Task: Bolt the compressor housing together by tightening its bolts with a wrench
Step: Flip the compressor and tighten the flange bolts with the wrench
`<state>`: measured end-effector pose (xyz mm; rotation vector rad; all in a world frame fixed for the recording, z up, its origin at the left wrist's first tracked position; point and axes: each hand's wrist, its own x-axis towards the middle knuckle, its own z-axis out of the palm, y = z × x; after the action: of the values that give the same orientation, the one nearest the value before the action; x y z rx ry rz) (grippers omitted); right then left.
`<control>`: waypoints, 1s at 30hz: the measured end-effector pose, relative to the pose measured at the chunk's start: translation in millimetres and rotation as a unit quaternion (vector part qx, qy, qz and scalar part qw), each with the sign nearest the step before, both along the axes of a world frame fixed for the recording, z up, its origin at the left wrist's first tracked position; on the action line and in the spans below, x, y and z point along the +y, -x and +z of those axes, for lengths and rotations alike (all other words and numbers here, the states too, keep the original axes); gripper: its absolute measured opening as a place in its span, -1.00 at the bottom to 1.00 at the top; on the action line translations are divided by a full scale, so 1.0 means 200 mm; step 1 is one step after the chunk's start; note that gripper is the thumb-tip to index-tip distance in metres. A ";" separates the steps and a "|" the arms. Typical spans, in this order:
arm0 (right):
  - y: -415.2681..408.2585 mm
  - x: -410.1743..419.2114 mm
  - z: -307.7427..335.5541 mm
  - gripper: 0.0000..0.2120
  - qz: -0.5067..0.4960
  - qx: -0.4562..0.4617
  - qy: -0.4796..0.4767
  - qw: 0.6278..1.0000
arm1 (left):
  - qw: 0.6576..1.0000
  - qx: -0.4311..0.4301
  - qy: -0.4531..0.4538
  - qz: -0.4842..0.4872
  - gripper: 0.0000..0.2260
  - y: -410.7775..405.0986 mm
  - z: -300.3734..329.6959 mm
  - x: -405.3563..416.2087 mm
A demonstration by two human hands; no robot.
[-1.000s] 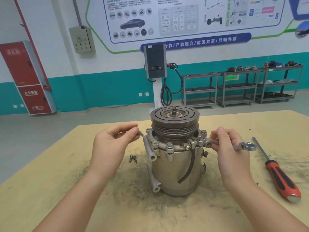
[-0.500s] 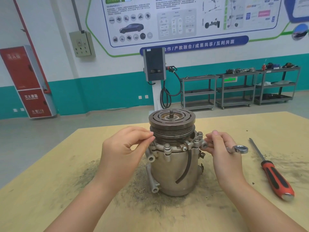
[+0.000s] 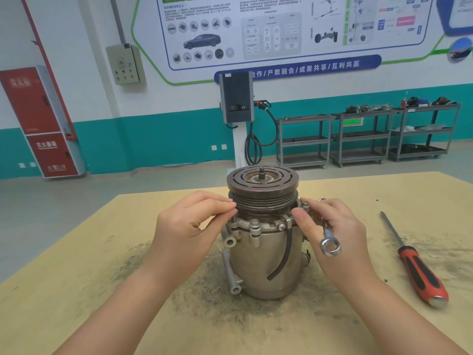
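The metal compressor (image 3: pixel 261 265) stands upright mid-table, its grooved pulley (image 3: pixel 262 185) on top. Bolts sit in the flange under the pulley, one at the front (image 3: pixel 254 224). My left hand (image 3: pixel 189 234) is at the flange's left side with thumb and fingertips pinched together; what they pinch is hidden, though a small bolt was between them a second ago. My right hand (image 3: pixel 340 242) grips a silver wrench (image 3: pixel 330 245) whose ring end hangs down over the hand, and its thumb presses the flange's right side.
A red-and-black screwdriver (image 3: pixel 419 272) lies on the right of the dusty wooden table (image 3: pixel 76 290). Beyond the table's far edge are an open floor, a charging post (image 3: pixel 236 98) and metal shelf carts (image 3: pixel 358 139).
My left hand carried the bolt from the left onto the flange. My right hand turned, so the wrench's ring end swung from pointing right to hanging down.
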<state>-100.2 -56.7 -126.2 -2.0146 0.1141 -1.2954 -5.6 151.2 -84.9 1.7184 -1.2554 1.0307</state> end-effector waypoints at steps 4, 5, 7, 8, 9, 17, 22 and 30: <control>0.00 0.01 0.01 -0.51 -0.009 0.007 0.015 1.000 | 0.997 -0.046 -0.061 0.007 -0.91 -0.01 -0.01 0.02; 0.00 0.01 0.01 -0.48 -0.013 0.010 0.009 1.000 | 0.996 -0.051 -0.075 0.007 -0.90 -0.02 -0.01 0.03; 0.00 0.02 0.01 -0.44 -0.021 0.014 -0.003 1.000 | 0.996 -0.044 -0.081 0.003 -0.90 -0.02 -0.02 0.03; 0.00 0.02 0.01 -0.43 -0.024 0.014 -0.006 1.000 | 0.996 -0.038 -0.076 -0.001 -0.90 -0.02 -0.03 0.02; 0.00 0.02 0.01 -0.43 -0.024 0.013 -0.009 1.000 | 0.997 -0.032 -0.068 -0.005 -0.90 -0.02 -0.04 0.02; 0.01 0.03 0.01 -0.44 -0.018 0.011 -0.030 0.999 | 0.994 -0.089 -0.069 -0.013 -0.88 -0.06 -0.05 0.02; 0.00 0.03 0.00 -0.46 -0.017 0.014 -0.034 0.999 | 0.986 0.153 0.061 -0.020 -0.85 -0.11 -0.07 0.06; -0.01 0.03 0.02 -0.77 -0.011 -0.001 -0.049 0.999 | 0.805 0.460 -0.262 0.267 -0.76 -0.55 -0.32 -0.02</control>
<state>-98.8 -49.9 -122.3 -1.9348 0.1954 -1.2806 104.1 147.2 -149.8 2.6117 -0.4034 -0.0326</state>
